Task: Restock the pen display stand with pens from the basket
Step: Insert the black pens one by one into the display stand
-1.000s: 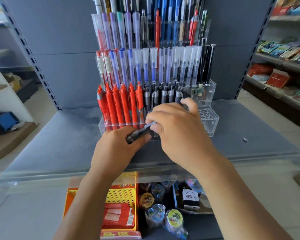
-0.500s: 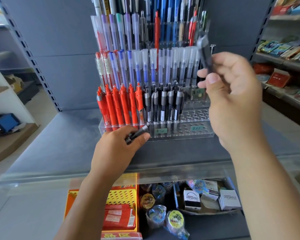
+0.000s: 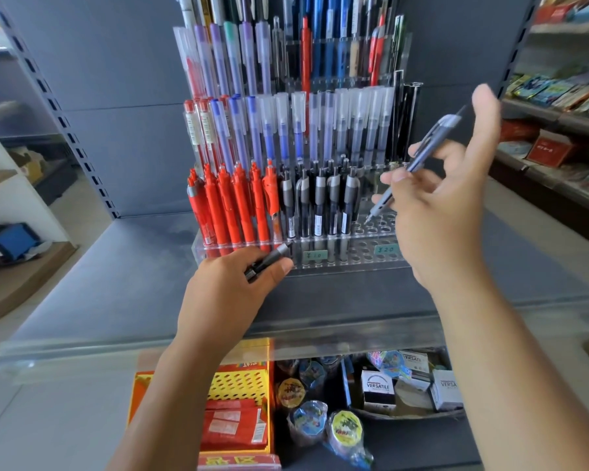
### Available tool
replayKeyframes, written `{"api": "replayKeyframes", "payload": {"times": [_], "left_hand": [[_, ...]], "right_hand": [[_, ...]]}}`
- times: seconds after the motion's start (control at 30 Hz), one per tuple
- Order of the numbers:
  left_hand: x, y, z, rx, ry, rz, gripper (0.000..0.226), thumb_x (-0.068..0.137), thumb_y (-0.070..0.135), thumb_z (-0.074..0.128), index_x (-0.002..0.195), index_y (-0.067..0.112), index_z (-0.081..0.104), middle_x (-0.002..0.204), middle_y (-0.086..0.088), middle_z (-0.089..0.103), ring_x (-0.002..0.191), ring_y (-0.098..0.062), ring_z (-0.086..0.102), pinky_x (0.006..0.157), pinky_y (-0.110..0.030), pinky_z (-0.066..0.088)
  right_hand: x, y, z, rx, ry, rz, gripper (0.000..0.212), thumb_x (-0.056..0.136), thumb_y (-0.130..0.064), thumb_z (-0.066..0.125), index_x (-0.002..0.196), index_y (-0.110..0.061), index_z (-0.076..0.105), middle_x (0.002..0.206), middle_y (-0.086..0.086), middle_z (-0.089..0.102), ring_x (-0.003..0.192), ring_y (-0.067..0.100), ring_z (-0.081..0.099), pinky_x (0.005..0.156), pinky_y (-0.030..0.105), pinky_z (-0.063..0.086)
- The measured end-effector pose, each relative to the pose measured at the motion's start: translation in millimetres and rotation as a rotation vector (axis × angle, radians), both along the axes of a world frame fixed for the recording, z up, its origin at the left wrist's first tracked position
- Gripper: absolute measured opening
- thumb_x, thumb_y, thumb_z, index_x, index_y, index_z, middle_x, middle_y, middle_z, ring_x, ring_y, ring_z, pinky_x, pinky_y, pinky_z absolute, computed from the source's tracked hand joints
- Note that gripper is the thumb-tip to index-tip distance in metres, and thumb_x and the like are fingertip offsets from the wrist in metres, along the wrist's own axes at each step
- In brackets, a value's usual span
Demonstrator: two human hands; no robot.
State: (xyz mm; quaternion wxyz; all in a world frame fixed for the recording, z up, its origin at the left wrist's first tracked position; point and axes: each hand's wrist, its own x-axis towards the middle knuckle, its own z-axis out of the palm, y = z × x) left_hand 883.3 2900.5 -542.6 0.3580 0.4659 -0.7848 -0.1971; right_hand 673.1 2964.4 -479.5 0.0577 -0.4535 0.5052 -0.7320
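Holding pen [image 3: 436, 137]: right hand [image 3: 446, 215] | dark pens [image 3: 270, 261]: left hand [image 3: 228, 295] | stand [image 3: 371, 254]: red pens [image 3: 232, 207]

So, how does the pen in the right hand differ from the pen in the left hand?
The right-hand pen, pinched by the right hand, is raised and slanted, tip down over empty holes of the stand; the left-hand pen sits low at the stand's front edge. The right-hand pen shows nearly whole; the left-hand pen is mostly hidden inside the left hand. Both are dark grey and outside the stand.
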Motion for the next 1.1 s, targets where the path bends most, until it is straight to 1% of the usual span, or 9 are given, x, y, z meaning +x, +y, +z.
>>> {"api": "replayKeyframes", "payload": {"times": [0.13,0.27,0.37,0.43,0.53,0.7,0.9,1.0,1.1], "left_hand": [[0.0,0.3,0.6,0.004,-0.002,-0.001,0.039,0.086,0.058,0.061,0.064,0.025,0.057,0.047,0.01,0.047,0.043,-0.009,0.04,0.047,-0.025,0.029],[-0.3,0.6,1.1,0.004,-0.013,0.006,0.04,0.085,0.058,0.061,0.064,0.025,0.057,0.047,0.009,0.046,0.043,-0.009,0.04,0.047,-0.025,0.029],[-0.5,0.4,1.4,0.008,-0.01,0.009,0.039,0.086,0.058,0.061,0.064,0.025,0.056,0.048,0.01,0.047,0.043,-0.009,0.041,0.047,-0.025,0.029],[-0.4,0.4,1.5,0.007,-0.013,0.011,0.039,0.086,0.058,0.061,0.063,0.026,0.055,0.047,0.011,0.047,0.043,-0.008,0.042,0.047,-0.025,0.028],[-0.4,0.8,1.5,0.004,-0.016,0.01,0.039,0.085,0.058,0.061,0.062,0.027,0.054,0.047,0.011,0.046,0.044,-0.008,0.042,0.047,-0.024,0.027],[-0.1,0.4,0.9,-0.01,-0.025,0.005,0.04,0.086,0.057,0.061,0.063,0.025,0.055,0.048,0.008,0.046,0.043,-0.009,0.04,0.047,-0.025,0.029],[-0.3,0.4,0.7,-0.018,-0.029,0.005,0.039,0.086,0.058,0.06,0.066,0.025,0.058,0.049,0.007,0.047,0.043,-0.009,0.04,0.047,-0.025,0.029],[-0.1,0.4,0.8,-0.021,-0.028,0.002,0.038,0.086,0.058,0.06,0.067,0.026,0.059,0.049,0.007,0.047,0.043,-0.008,0.041,0.047,-0.025,0.029],[-0.2,-0.2,0.4,-0.019,-0.029,0.002,0.039,0.086,0.058,0.06,0.066,0.025,0.058,0.05,0.007,0.049,0.044,-0.009,0.042,0.048,-0.025,0.03]], "right_hand": [[1.9,-5.8,-6.7,0.001,0.004,0.004,0.081,0.093,0.013,0.047,0.154,-0.029,0.015,0.124,0.011,0.047,0.083,0.028,0.064,0.082,0.045,0.059],[1.3,-12.7,-15.4,-0.02,0.046,-0.042,0.076,0.091,0.015,0.049,0.152,-0.02,0.021,0.117,-0.001,0.046,0.076,0.001,0.054,0.082,0.03,0.057],[1.2,-15.4,-19.7,0.01,0.065,-0.025,0.075,0.092,0.011,0.051,0.15,-0.027,0.026,0.118,0.004,0.049,0.078,0.007,0.055,0.081,0.03,0.056],[0.9,-16.5,-21.7,0.048,0.094,-0.007,0.073,0.092,0.009,0.053,0.148,-0.032,0.029,0.116,0.001,0.052,0.081,0.005,0.058,0.08,0.023,0.053],[1.6,-17.8,-25.5,0.13,0.159,0.02,0.07,0.094,0.005,0.055,0.142,-0.043,0.037,0.118,-0.002,0.055,0.095,0.008,0.062,0.081,0.022,0.053],[2.9,-16.6,-26.8,0.228,0.26,0.015,0.064,0.096,0.0,0.052,0.139,-0.046,0.043,0.126,-0.013,0.053,0.106,0.003,0.056,0.083,0.014,0.048],[3.2,-14.7,-28.9,0.307,0.31,0.004,0.06,0.097,-0.001,0.048,0.141,-0.042,0.046,0.132,-0.013,0.051,0.112,0.006,0.055,0.09,0.025,0.049],[6.4,-12.2,-25.2,0.231,0.333,-0.057,0.06,0.095,0.001,0.048,0.141,-0.037,0.045,0.118,-0.012,0.049,0.094,0.011,0.056,0.077,0.025,0.048],[10.9,-6.7,-17.8,0.145,0.409,-0.103,0.045,0.094,-0.003,0.05,0.132,-0.027,0.055,0.109,-0.011,0.048,0.079,0.017,0.054,0.069,0.029,0.048]]}}
